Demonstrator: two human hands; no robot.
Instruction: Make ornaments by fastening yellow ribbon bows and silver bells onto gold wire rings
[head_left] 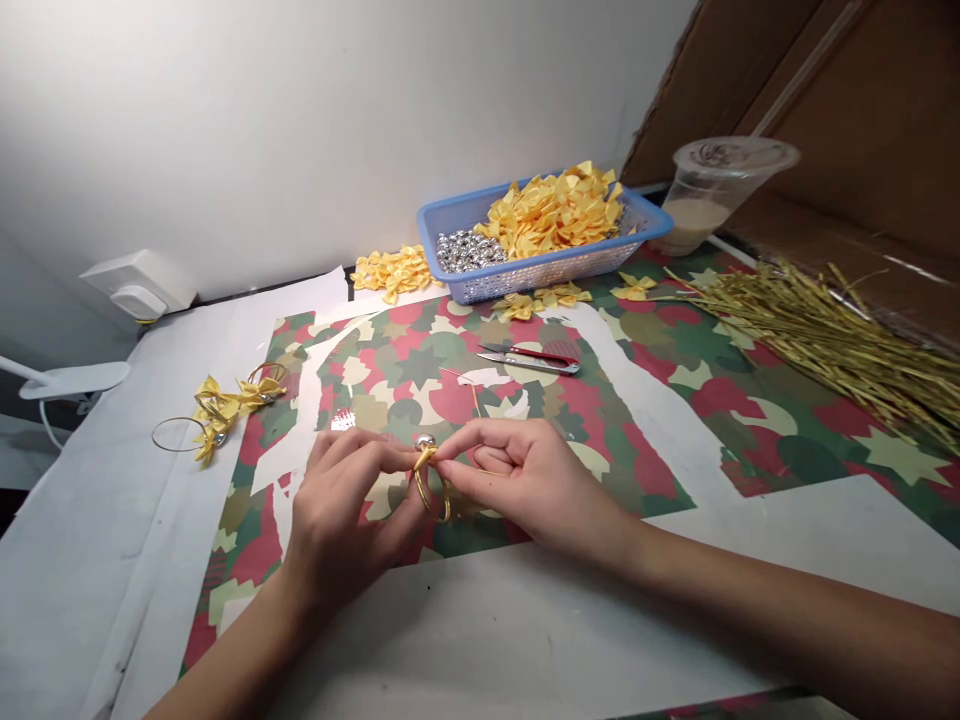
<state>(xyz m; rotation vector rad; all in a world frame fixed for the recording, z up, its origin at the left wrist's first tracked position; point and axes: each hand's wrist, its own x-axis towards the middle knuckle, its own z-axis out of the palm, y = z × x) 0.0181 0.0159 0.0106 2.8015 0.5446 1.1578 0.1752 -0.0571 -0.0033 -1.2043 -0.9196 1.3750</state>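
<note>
My left hand (346,505) and my right hand (517,478) meet over the patterned paper (660,380), both pinched on a small gold ring (430,490) topped by a silver bead and a bit of yellow ribbon. The left fingers pinch the ring's top from the left. From the right, my thumb and forefinger pinch beside the bead. A thin gold wire strand runs from the ring under my right hand. The ring hangs just above the paper.
A blue basket (450,215) at the back holds yellow ribbon bows and silver beads. Loose bows (391,270) lie beside it. Small snips (529,360) lie mid-table. Finished ringed bows (225,405) sit left. Gold wire strands (832,330) and a plastic cup (709,195) are at right.
</note>
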